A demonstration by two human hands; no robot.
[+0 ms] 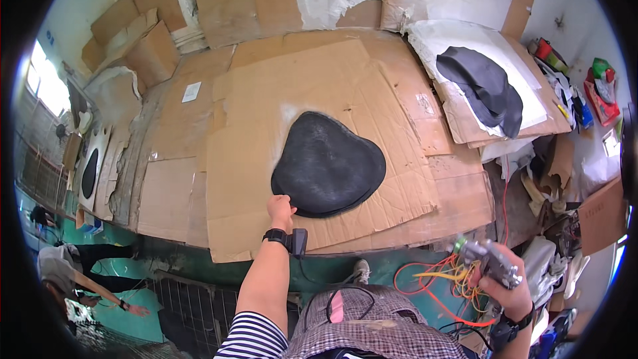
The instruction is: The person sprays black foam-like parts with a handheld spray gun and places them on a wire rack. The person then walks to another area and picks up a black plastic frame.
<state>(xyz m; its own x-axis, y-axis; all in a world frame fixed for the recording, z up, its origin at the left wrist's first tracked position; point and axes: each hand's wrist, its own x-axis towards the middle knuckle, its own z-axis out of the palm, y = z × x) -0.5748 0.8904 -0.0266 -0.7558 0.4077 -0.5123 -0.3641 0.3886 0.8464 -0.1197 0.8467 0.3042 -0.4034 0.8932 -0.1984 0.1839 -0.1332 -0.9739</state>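
Note:
A black, rounded-triangular seat pad [329, 165] lies on a sheet of cardboard [246, 126] in the middle of the table. My left hand [281, 211] pinches the pad's near left edge with closed fingers. At the lower right, beyond the table's front edge, my right hand [510, 287] grips a silver metal spray gun [488, 260]. The gun has a greenish tip and points toward the table. An orange hose [438, 296] and yellow cords loop below it. A dark strap with a small box sits on my left wrist.
Dark grey sheet material [482, 86] drapes over a white-covered raised board [531, 116] at the far right. Cardboard boxes [149, 46] stand at the back left. Another person [73, 272] bends at the lower left, near a wire rack [183, 309]. Clutter fills the right side.

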